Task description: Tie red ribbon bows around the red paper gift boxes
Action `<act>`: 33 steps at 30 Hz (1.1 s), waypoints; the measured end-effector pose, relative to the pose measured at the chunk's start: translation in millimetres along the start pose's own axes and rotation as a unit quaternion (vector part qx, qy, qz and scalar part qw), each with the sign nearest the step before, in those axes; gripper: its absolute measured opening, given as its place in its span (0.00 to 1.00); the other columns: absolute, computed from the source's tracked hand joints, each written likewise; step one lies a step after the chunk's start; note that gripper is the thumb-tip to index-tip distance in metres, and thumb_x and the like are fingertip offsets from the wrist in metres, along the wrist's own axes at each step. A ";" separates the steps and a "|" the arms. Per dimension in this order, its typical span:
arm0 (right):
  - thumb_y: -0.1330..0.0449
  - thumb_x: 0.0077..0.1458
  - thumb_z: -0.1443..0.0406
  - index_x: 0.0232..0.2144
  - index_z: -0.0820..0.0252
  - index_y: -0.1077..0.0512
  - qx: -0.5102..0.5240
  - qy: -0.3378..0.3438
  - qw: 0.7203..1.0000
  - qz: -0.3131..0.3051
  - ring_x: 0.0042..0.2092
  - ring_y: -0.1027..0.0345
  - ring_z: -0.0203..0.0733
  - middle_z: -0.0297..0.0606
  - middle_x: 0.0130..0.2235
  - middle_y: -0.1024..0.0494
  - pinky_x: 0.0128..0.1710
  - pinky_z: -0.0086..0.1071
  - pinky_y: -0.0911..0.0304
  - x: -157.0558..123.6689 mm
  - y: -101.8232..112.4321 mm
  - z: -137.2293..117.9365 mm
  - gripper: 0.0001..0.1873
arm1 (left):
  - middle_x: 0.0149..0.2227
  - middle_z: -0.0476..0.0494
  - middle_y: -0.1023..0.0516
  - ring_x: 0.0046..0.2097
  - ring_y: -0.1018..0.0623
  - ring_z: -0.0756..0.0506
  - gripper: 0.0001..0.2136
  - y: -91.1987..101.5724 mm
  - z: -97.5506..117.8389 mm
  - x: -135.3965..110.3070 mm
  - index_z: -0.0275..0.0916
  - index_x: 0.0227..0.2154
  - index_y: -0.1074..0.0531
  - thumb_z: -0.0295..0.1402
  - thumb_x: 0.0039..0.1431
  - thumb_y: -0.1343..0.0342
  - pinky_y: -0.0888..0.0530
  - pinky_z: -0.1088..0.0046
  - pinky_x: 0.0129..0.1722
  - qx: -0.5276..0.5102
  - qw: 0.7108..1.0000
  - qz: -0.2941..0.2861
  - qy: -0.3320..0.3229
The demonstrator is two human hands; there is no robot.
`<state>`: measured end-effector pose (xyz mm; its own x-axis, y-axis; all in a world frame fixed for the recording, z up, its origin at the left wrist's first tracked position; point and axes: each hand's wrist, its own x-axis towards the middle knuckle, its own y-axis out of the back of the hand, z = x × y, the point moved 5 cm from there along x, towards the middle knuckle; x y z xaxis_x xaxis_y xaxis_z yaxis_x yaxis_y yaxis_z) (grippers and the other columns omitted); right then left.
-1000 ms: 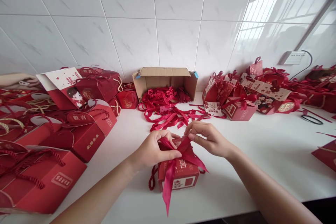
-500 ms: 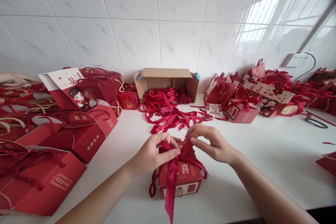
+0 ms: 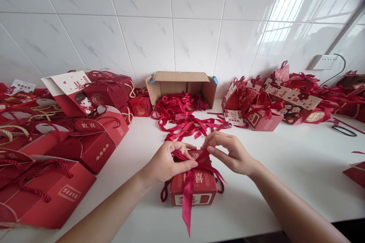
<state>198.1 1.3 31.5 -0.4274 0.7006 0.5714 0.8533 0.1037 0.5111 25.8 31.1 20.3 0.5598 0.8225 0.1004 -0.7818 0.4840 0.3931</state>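
A small red gift box (image 3: 194, 188) with pale lettering stands on the white table in front of me, dark red cord handles at its sides. Across its top runs a crimson satin ribbon (image 3: 187, 201), formed into a bow, one tail hanging down over the front. My left hand (image 3: 173, 161) pinches the ribbon's left loop between thumb and fingers. On the other side, my right hand (image 3: 228, 152) grips the right loop with thumb and forefinger. The fingers partly cover the knot.
Behind the box, an open cardboard box (image 3: 182, 78) lies on its side, red ribbons (image 3: 188, 127) spilling from it. Red gift boxes (image 3: 94, 140) crowd the left. Bow-tied boxes (image 3: 265, 117) stand at right, near a black ring (image 3: 344, 131). A white power strip (image 3: 325, 62) is on the wall.
The gift box has turned slightly and shifted a little left and up in view. Both hands keep their pinch on the ribbon. At far left, a person's hand is gone and a white card shows.
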 end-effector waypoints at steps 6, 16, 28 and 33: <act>0.46 0.60 0.68 0.28 0.60 0.32 -0.029 0.014 0.999 0.013 0.35 0.36 0.38 0.41 0.35 0.29 0.34 0.33 0.38 1.9 2.1 -1.1 0.08 | 0.24 0.46 0.22 0.49 0.24 0.39 0.16 -1.7 2.4 -0.7 0.41 0.16 0.40 0.33 0.46 0.36 0.30 0.63 0.49 -0.010 1.000 -0.008 -0.022; 0.48 0.62 0.60 0.27 0.60 0.33 0.012 -0.020 1.000 0.001 0.36 0.36 0.39 0.40 0.33 0.30 0.37 0.34 0.38 2.4 -0.9 5.0 0.14 | 0.41 0.41 0.23 0.48 0.26 0.40 0.15 2.9 -2.9 -3.1 0.39 0.22 0.36 0.42 0.49 0.37 0.32 0.64 0.50 -0.097 0.994 -0.028 -0.050; 0.51 0.60 0.49 0.47 0.56 0.36 0.158 -0.058 0.983 0.073 0.51 0.35 0.48 0.45 0.49 0.31 0.47 0.42 0.36 -6.7 5.6 15.8 0.21 | 0.43 0.39 0.24 0.49 0.28 0.40 0.23 16.0 -17.6 -2.7 0.38 0.33 0.28 0.51 0.62 0.61 0.31 0.68 0.44 -0.188 0.980 0.046 -0.037; 0.41 0.57 0.60 0.41 0.54 0.30 -0.005 -0.011 0.999 0.035 0.56 0.42 0.48 0.44 0.53 0.35 0.55 0.44 0.42 5.2 5.0 -20.7 0.09 | 0.34 0.41 0.25 0.42 0.27 0.43 0.23 23.2 -24.7 1.4 0.37 0.30 0.29 0.51 0.62 0.60 0.31 0.69 0.39 -0.205 0.973 0.103 -0.023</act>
<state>194.0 -9.1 50.3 -0.3603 0.7212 0.5917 0.8776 0.0471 0.4770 1.7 50.9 7.0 0.3834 0.9052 0.1836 -0.9176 0.3959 -0.0357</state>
